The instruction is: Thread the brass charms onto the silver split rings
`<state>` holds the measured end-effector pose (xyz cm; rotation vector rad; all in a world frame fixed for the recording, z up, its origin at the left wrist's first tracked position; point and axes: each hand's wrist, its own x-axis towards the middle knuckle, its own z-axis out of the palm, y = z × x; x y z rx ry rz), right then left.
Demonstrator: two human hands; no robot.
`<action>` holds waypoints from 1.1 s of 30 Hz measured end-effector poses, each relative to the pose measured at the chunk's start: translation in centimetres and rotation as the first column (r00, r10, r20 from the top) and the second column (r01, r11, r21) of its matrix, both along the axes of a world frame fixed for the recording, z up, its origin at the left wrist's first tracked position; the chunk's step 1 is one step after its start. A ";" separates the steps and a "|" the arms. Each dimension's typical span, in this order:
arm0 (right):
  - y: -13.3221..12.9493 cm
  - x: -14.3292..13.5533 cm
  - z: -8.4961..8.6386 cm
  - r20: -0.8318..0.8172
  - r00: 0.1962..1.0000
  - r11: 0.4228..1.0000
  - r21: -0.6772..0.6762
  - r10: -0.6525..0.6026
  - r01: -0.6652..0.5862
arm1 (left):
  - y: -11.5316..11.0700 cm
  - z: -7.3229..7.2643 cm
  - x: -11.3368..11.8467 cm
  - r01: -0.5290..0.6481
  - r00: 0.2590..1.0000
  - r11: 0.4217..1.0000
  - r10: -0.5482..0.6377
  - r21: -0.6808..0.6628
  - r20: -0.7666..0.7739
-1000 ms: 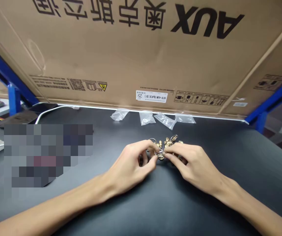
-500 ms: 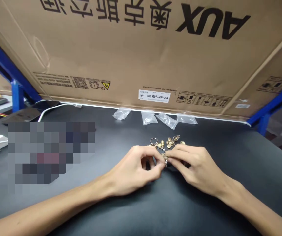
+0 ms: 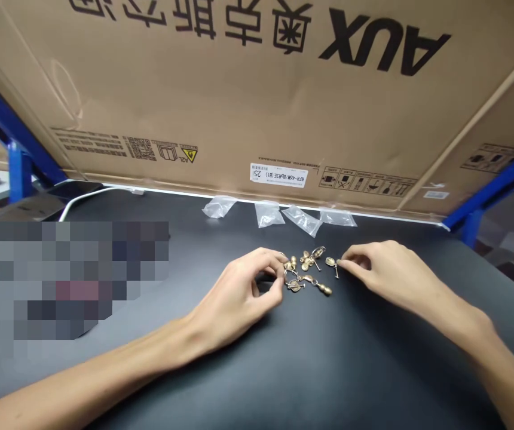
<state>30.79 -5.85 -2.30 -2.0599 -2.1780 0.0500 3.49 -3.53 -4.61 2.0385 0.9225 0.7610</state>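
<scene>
Several small brass-coloured charms with metal rings lie on the dark table. My left hand [image 3: 250, 286] has its thumb and forefinger pinched at the left edge of a ringed charm cluster [image 3: 295, 285]. To the right of that cluster is a gourd-shaped charm [image 3: 324, 289]. Behind it sits a second group of charms [image 3: 308, 260] with a ring. My right hand [image 3: 376, 269] pinches at the right side of a small square charm [image 3: 330, 261], which has a short metal bar hanging from it. Fingertips hide the exact grip of both hands.
Clear plastic bags [image 3: 302, 220] lie along the back of the dark table [image 3: 311, 370]. Behind them stands a large cardboard box [image 3: 221, 107] between blue metal posts. A white cable [image 3: 75, 202] and a blurred-out area are at the left.
My right hand has moved right, from the charm cluster to the square charm. My left hand has shifted slightly left, and more of the charms between the hands now show.
</scene>
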 end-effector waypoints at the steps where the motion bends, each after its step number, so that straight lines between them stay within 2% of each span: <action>1: -0.1 -0.1 -0.1 0.004 1.000 1.000 0.004 0.005 -0.005 | 0.0 0.0 0.0 0.000 1.000 1.000 0.000 -0.009 -0.005; 11: -0.2 -0.3 -0.2 0.047 0.998 0.999 0.015 0.049 -0.050 | -0.2 -0.1 0.0 0.009 1.000 0.999 -0.010 -0.032 -0.020; 17: 0.0 -0.2 -1.0 0.158 0.975 0.979 0.105 0.158 -0.176 | -0.1 0.0 0.0 0.014 1.000 1.000 -0.014 -0.016 -0.024; 22: 0.0 0.0 -1.3 0.195 0.952 0.957 0.121 0.236 -0.262 | -0.1 -0.1 0.1 0.022 1.000 1.000 -0.022 -0.009 -0.016; 29: -0.8 -0.8 0.4 -0.013 0.968 0.958 0.148 0.250 -0.246 | -0.1 -0.4 -0.1 0.022 1.000 0.998 -0.022 0.058 -0.007; 33: -1.9 -2.9 0.9 -0.288 0.906 0.951 0.118 0.309 -0.287 | -0.1 -0.8 -0.2 0.023 1.000 0.984 -0.021 0.179 -0.014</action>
